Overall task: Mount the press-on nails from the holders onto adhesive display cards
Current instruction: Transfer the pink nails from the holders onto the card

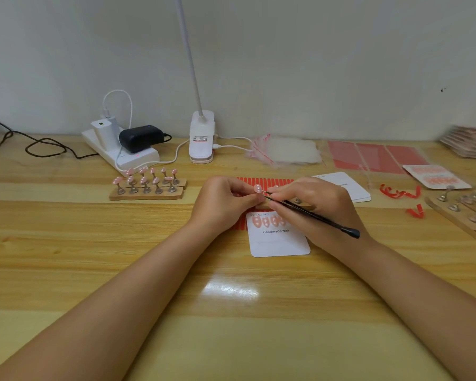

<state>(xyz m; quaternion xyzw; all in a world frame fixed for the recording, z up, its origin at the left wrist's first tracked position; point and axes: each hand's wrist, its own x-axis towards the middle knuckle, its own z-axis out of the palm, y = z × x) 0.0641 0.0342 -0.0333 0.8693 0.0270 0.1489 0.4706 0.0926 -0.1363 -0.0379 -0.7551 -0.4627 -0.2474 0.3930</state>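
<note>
Nail in hand: one pink press-on nail [257,188] with pale dots, held up at centre frame, just above the white card.
Left hand: left hand [226,203], fingers curled in, thumb and fingertips pinching the nail from the left.
Right hand: right hand [318,207], fingers curled round a thin black tool [311,214]; the tool's tip meets the nail, its thick end points to the lower right over the wrist.
Display card: white card [279,242] printed "Handmade Nail", flat on the table just below the hands; four pink nails [268,221] sit in a row along its top edge, partly hidden by the right hand.
Red strips: striped red sheet [264,182] lying under and behind the hands, partly covered.
Loaded holders: two wooden bases [146,194] left of centre, carrying pink nails on small metal stands, well apart from the hands.
Other holders: wooden strip with bare metal stands [462,207] at the right edge.
Spare cards: white stack [349,185] right of the hands; a finished card [436,177] further right.
Scraps: red curled peelings [400,192] on the table at right.
Back row: red sheets [377,156], clear bags [283,151], clip lamp [201,140], power strip [121,151] with chargers, along the wall.
Surface: wooden table [94,243].
</note>
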